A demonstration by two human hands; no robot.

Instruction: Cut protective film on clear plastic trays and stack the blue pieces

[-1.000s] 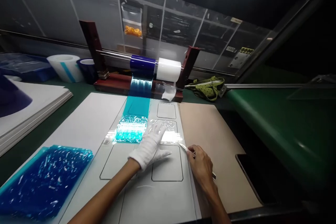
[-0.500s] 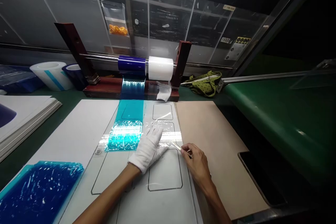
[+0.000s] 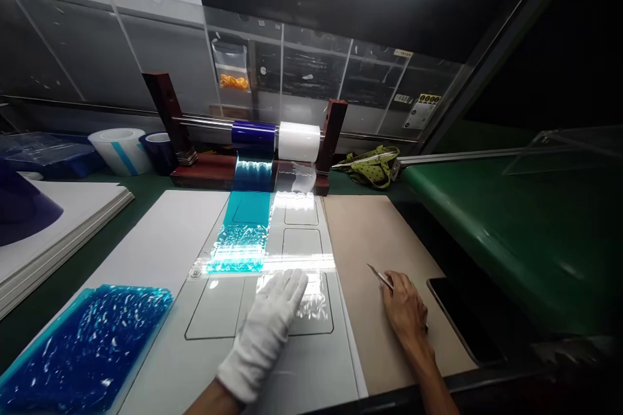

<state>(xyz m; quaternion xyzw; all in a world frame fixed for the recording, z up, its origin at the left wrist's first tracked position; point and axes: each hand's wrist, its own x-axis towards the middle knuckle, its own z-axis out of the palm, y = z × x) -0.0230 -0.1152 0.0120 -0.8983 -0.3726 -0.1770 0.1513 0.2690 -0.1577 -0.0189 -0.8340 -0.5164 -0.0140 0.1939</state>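
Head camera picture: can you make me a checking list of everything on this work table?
Surface: white template board with outlined rectangles; tan mat beside it.
Job's things: clear film pulled from white roll; blue film from blue roll.
Clutter: crinkled blue sheets, spare tape rolls, green bag, dark phone.
Grippers: gloved left hand flat on clear film; bare right hand holds tweezers over the mat.
Cables: nothing seen.
Surroundings: clear screen, green conveyor.

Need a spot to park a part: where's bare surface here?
Free: white sheet between the paper stack and template board; tan board above the right hand. Crowded: the board's middle, under film strips, left hand, and blue film pile.
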